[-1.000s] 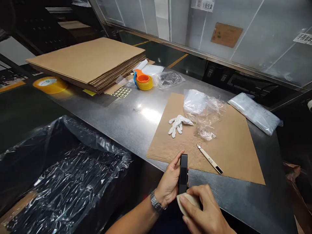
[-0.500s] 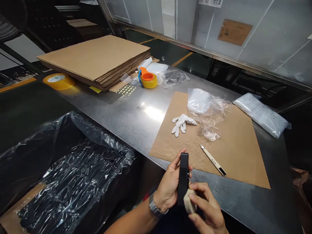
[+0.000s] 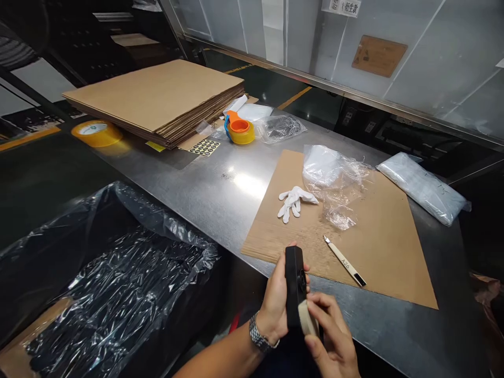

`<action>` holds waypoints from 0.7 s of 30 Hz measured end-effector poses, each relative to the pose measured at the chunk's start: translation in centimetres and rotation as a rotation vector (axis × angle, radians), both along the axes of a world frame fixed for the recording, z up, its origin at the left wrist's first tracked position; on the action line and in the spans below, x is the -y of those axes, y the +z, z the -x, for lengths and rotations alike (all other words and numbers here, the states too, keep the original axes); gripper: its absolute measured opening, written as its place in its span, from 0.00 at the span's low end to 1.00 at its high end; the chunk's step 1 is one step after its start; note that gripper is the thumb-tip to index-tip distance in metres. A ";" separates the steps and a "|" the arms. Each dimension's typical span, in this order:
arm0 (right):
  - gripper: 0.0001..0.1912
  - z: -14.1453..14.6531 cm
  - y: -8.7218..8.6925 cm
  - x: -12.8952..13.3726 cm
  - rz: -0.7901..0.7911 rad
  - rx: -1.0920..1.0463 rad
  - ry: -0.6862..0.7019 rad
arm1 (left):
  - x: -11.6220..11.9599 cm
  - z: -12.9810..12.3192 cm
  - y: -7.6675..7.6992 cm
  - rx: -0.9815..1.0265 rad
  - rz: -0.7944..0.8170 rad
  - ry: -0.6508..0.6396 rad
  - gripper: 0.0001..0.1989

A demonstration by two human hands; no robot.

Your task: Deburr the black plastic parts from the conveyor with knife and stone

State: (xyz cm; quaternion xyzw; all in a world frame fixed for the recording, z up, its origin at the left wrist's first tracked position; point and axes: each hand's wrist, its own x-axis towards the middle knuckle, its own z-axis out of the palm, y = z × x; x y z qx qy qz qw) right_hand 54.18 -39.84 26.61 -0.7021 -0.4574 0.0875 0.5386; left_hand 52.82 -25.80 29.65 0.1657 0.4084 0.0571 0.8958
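Note:
My left hand (image 3: 275, 299) is wrapped round a black box-shaped part (image 3: 293, 281), held upright in front of the table's near edge. A round recess shows on the part's right side. In my right hand (image 3: 333, 331) a cream-coloured pad (image 3: 307, 317) is pinched between thumb and fingers, its face against the lower right side of the black part. A craft knife (image 3: 344, 261) marked A26 lies on the cardboard sheet (image 3: 381, 247) beyond my hands. Close to it lies a white glove (image 3: 295, 202).
Crumpled clear plastic bags (image 3: 334, 173) lie on the cardboard, a wrapped white packet (image 3: 425, 186) at its right. Back left are a cardboard stack (image 3: 157, 100), a tape dispenser (image 3: 240, 131) and a tape roll (image 3: 96, 134). A bin lined with black plastic (image 3: 118, 283) stands left below the table.
The black part has turned so that more of its right side with the round recess shows. The pad has shifted slightly against it, still in my right hand.

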 end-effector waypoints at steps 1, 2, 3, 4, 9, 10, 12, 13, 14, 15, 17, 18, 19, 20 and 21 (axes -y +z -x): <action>0.20 -0.1 0.0 0.1 -0.023 0.077 0.018 | -0.1 -0.1 0.0 -0.003 0.009 0.009 0.23; 0.20 -0.3 -0.1 0.2 -0.041 0.160 0.035 | -0.3 -0.3 0.0 0.000 0.020 0.013 0.23; 0.21 -0.5 -0.1 0.4 -0.046 0.236 0.040 | -0.6 -0.4 0.0 0.006 0.030 0.013 0.22; 0.21 -0.7 -0.1 0.7 -0.032 0.302 0.034 | -0.8 -0.5 0.1 0.014 0.041 0.009 0.22; 0.23 -4.1 -0.3 3.8 0.236 0.440 -0.162 | -1.3 -1.1 1.5 0.058 -0.083 0.009 0.24; 0.22 -5.3 -0.5 4.5 0.289 0.449 -0.253 | -1.2 -1.3 1.8 0.069 -0.135 0.013 0.25; 0.20 -8.4 -1.2 5.8 0.398 0.460 -0.450 | -0.8 -1.6 2.4 0.087 -0.206 0.001 0.26; 0.19 -10.0 -1.8 6.3 0.461 0.461 -0.528 | -0.5 -1.8 2.7 0.093 -0.218 -0.015 0.27; 0.18 -11.5 -2.5 6.5 0.528 0.459 -0.579 | -0.3 -2.1 2.8 0.096 -0.222 -0.035 0.27; 0.17 -12.9 -3.2 6.6 0.590 0.454 -0.607 | -0.1 -2.3 3.0 0.096 -0.223 -0.055 0.27; 0.15 -14.7 -4.2 6.5 0.667 0.452 -0.620 | 0.2 -2.8 3.0 0.098 -0.224 -0.099 0.27; 0.14 -15.0 -4.2 6.4 0.683 0.461 -0.621 | 0.3 -3.0 2.9 0.095 -0.226 -0.125 0.27; 0.14 -15.1 -3.7 6.3 0.691 0.476 -0.625 | 0.4 -3.2 2.8 0.094 -0.230 -0.155 0.27; 0.14 -14.9 -2.7 6.4 0.701 0.497 -0.637 | 0.6 -3.4 2.7 0.090 -0.236 -0.187 0.27; 0.15 -14.6 -1.2 6.5 0.711 0.523 -0.657 | 0.7 -3.7 2.6 0.068 -0.260 -0.219 0.28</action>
